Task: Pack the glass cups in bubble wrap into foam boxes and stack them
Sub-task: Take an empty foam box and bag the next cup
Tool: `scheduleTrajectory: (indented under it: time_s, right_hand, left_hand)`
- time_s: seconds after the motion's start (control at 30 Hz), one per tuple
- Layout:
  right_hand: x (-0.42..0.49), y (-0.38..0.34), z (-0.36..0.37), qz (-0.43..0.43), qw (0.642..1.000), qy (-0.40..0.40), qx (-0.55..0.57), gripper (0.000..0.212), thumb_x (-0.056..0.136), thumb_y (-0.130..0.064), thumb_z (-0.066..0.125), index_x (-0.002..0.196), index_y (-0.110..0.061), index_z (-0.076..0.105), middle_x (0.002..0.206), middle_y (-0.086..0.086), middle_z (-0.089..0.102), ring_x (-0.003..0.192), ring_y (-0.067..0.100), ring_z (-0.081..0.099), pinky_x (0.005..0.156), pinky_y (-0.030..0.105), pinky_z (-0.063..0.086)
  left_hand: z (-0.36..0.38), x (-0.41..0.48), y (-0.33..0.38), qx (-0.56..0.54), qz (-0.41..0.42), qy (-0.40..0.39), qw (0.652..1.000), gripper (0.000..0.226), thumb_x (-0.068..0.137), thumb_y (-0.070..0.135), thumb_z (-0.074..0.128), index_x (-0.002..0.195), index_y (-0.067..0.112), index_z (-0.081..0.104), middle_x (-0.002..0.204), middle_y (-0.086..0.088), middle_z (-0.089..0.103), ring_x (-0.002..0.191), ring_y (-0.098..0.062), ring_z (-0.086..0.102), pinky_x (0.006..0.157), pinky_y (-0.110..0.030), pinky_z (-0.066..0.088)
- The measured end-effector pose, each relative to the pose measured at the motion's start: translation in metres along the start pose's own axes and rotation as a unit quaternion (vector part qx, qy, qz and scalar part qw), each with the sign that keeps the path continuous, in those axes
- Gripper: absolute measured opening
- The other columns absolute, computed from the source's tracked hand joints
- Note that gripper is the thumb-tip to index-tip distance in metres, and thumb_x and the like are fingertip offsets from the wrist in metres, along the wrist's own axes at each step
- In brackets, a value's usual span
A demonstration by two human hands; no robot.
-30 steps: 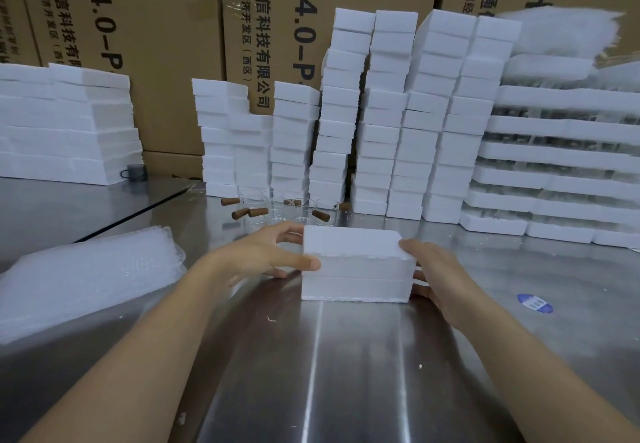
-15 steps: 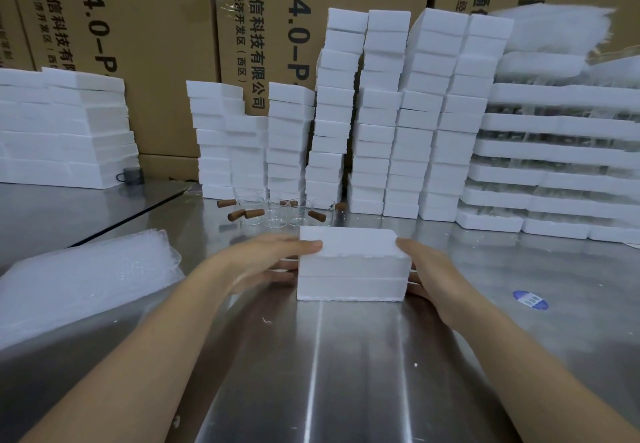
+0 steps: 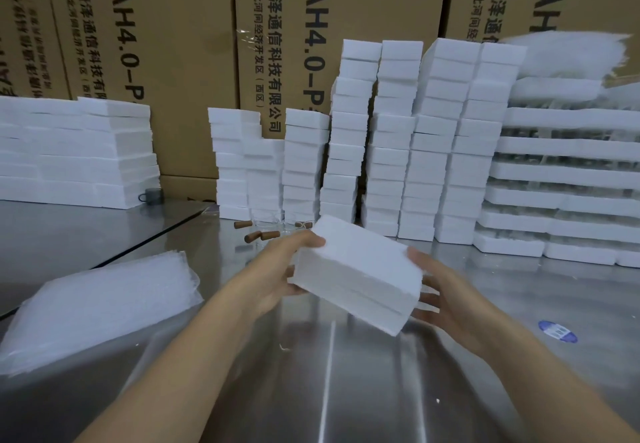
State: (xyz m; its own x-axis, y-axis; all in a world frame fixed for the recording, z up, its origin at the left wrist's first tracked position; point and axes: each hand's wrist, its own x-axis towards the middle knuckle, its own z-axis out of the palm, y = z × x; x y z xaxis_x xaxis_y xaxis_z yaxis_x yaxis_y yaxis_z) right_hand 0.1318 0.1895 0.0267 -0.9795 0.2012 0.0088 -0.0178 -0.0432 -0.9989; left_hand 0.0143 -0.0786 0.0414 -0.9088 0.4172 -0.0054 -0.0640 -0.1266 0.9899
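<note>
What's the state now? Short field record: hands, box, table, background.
left hand: grips foam box at its left end
right hand: grips its right end
foam box: closed, tilted, off the table
table: steel; bubble wrap pile at left
glass cups: on table behind the box
foam stacks: against cardboard cartons at back

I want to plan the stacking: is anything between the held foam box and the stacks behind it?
Yes: glass cups with brown handles stand on the table, between the foam box and the shorter stacks. The taller stacks look unobstructed.
</note>
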Motion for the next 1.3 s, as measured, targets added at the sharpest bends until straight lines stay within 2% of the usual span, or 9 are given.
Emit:
scheduleTrajectory:
  time_s: [0.13, 0.27, 0.43, 0.57, 0.73, 0.8, 0.93, 1.1, 1.3]
  right_hand:
    - [-0.006, -0.001, 0.012, 0.044, 0.992, -0.106, -0.045, 0.063, 0.076, -0.07, 0.075, 0.129, -0.037, 0.07, 0.128, 0.003, 0.074, 0.114, 0.023, 0.07, 0.097, 0.041, 0.059]
    - [-0.012, -0.002, 0.021, 0.077, 0.975, -0.202, -0.044, 0.061, 0.079, -0.075, 0.071, 0.128, -0.038, 0.072, 0.14, -0.001, 0.068, 0.131, 0.02, 0.063, 0.112, 0.041, 0.047]
    - [-0.012, -0.001, 0.026, 0.043, 0.986, -0.155, -0.047, 0.056, 0.077, -0.074, 0.073, 0.122, -0.041, 0.072, 0.131, -0.001, 0.073, 0.12, 0.02, 0.07, 0.1, 0.038, 0.051]
    - [-0.005, 0.001, 0.044, -0.006, 0.995, -0.045, -0.086, 0.032, 0.103, -0.052, 0.058, 0.128, -0.033, 0.061, 0.135, -0.001, 0.07, 0.104, 0.013, 0.073, 0.093, 0.02, 0.051]
    - [0.002, 0.009, 0.056, -0.063, 0.998, 0.015, 0.021, 0.028, 0.108, -0.042, 0.05, 0.132, -0.03, 0.056, 0.13, -0.012, 0.068, 0.103, 0.013, 0.071, 0.094, 0.022, 0.055]
    - [0.005, 0.02, 0.056, -0.052, 0.993, -0.01, 0.102, 0.04, 0.101, -0.054, 0.059, 0.137, -0.036, 0.059, 0.134, -0.007, 0.07, 0.116, 0.021, 0.071, 0.102, 0.042, 0.057]
    - [0.004, 0.03, 0.054, -0.033, 0.982, -0.078, 0.168, 0.058, 0.081, -0.05, 0.083, 0.134, -0.051, 0.059, 0.135, -0.003, 0.07, 0.122, 0.028, 0.069, 0.091, 0.052, 0.06]
    - [0.009, 0.03, 0.052, -0.077, 0.988, 0.004, 0.136, 0.066, 0.076, -0.057, 0.082, 0.134, -0.058, 0.052, 0.127, -0.004, 0.074, 0.113, 0.029, 0.074, 0.095, 0.065, 0.056]
    - [0.008, 0.023, 0.039, -0.12, 0.977, 0.103, 0.144, 0.061, 0.065, -0.06, 0.085, 0.118, -0.067, 0.056, 0.116, -0.011, 0.077, 0.101, 0.026, 0.077, 0.09, 0.055, 0.06]
  left_hand:
    - [-0.003, 0.001, 0.0, 0.01, 0.005, -0.005, 1.0, 0.051, 0.052, 0.045, 0.084, 0.097, 0.02, 0.084, 0.105, -0.005, 0.079, 0.083, -0.019, 0.074, 0.066, -0.031, 0.058]
    - [0.005, 0.001, -0.003, 0.045, -0.003, 0.003, 0.999, 0.072, 0.058, 0.053, 0.084, 0.119, 0.016, 0.078, 0.129, -0.013, 0.072, 0.102, -0.025, 0.072, 0.076, -0.035, 0.058]
    - [0.015, -0.005, -0.004, 0.03, 0.015, 0.046, 0.998, 0.063, 0.06, 0.063, 0.083, 0.114, 0.029, 0.081, 0.12, 0.0, 0.079, 0.096, -0.019, 0.077, 0.07, -0.031, 0.06]
    - [0.043, -0.016, -0.016, -0.029, 0.024, 0.074, 0.997, 0.047, 0.087, 0.062, 0.073, 0.13, 0.046, 0.064, 0.127, 0.006, 0.074, 0.112, -0.028, 0.074, 0.087, -0.041, 0.062]
    - [0.087, -0.023, -0.032, -0.122, 0.006, 0.03, 0.992, 0.049, 0.102, 0.051, 0.064, 0.147, 0.049, 0.047, 0.119, 0.001, 0.081, 0.104, -0.026, 0.08, 0.072, -0.034, 0.062]
    - [0.091, -0.022, -0.034, -0.131, 0.017, 0.036, 0.991, 0.047, 0.102, 0.05, 0.063, 0.146, 0.05, 0.049, 0.117, 0.001, 0.081, 0.102, -0.026, 0.08, 0.081, -0.043, 0.066]
    - [0.084, -0.018, -0.03, -0.108, 0.015, 0.042, 0.993, 0.043, 0.102, 0.052, 0.064, 0.143, 0.052, 0.05, 0.116, 0.002, 0.081, 0.101, -0.027, 0.08, 0.095, -0.055, 0.063]
    - [0.079, -0.02, -0.024, -0.044, -0.005, -0.011, 0.999, 0.059, 0.085, 0.062, 0.074, 0.139, 0.052, 0.054, 0.117, 0.006, 0.081, 0.109, -0.024, 0.078, 0.102, -0.052, 0.06]
    - [0.076, -0.023, -0.03, -0.006, -0.042, -0.069, 0.997, 0.086, 0.059, 0.062, 0.092, 0.136, 0.042, 0.058, 0.105, -0.001, 0.083, 0.091, -0.022, 0.08, 0.074, -0.031, 0.061]
